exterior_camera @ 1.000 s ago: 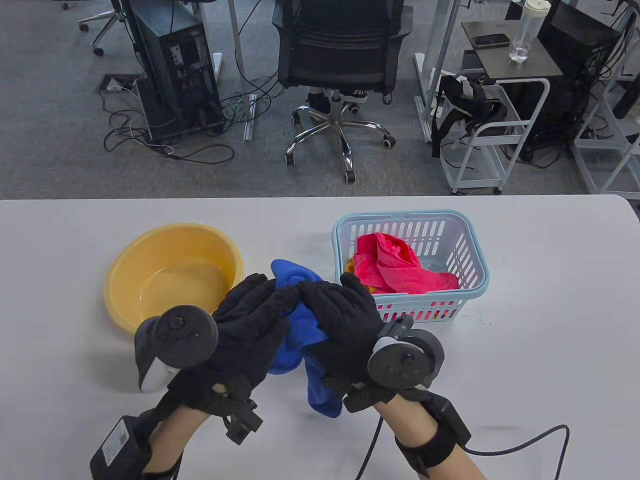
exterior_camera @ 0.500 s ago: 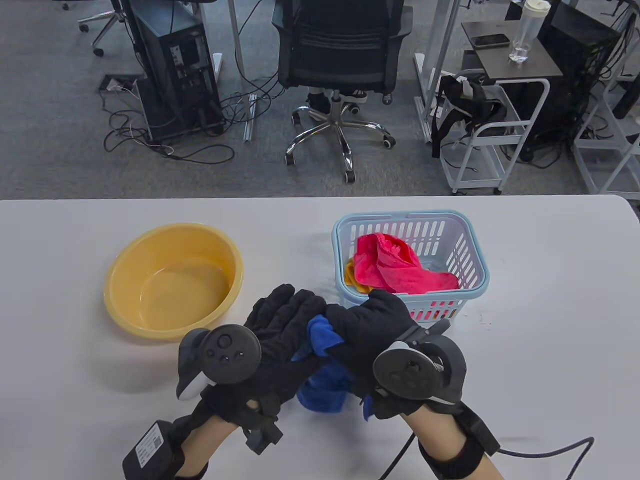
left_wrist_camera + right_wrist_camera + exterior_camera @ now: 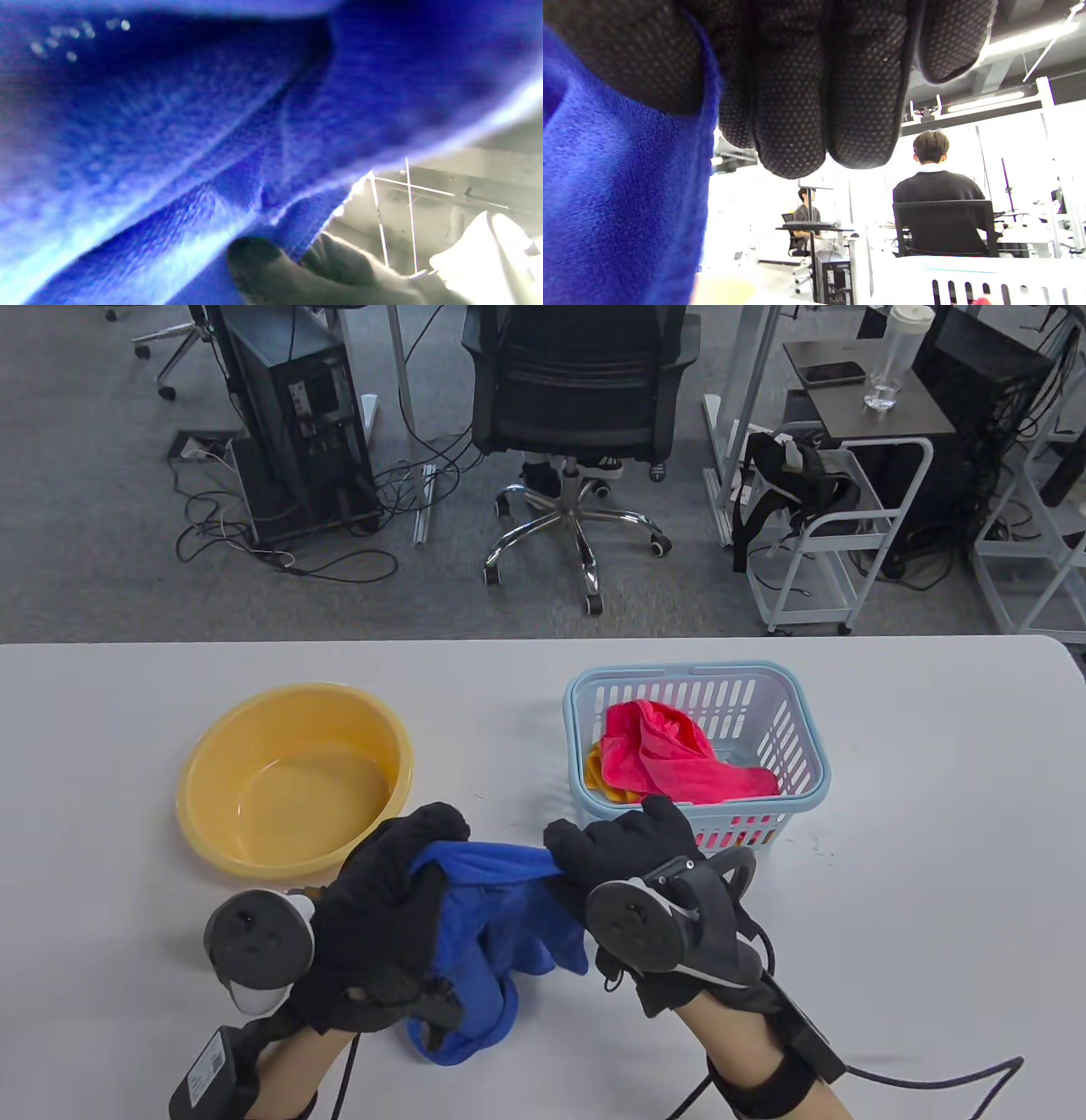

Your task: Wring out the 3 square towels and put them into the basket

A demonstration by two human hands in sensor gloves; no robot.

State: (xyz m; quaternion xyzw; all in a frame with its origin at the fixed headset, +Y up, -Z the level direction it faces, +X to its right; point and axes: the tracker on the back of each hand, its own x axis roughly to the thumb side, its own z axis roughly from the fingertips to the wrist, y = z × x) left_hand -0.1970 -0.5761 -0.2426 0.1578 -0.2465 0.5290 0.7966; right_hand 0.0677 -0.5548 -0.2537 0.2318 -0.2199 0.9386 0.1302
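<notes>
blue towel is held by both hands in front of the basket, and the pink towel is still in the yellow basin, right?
Not quite. The pink towel lies in the basket, not the yellow basin, which holds no towel; the table view shows this. The rest stands: both the left hand and right hand hold the blue towel.

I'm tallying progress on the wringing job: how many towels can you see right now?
3. The blue towel is gripped between the left hand and right hand. The pink towel lies in the basket, over an orange towel that only peeks out.
</notes>
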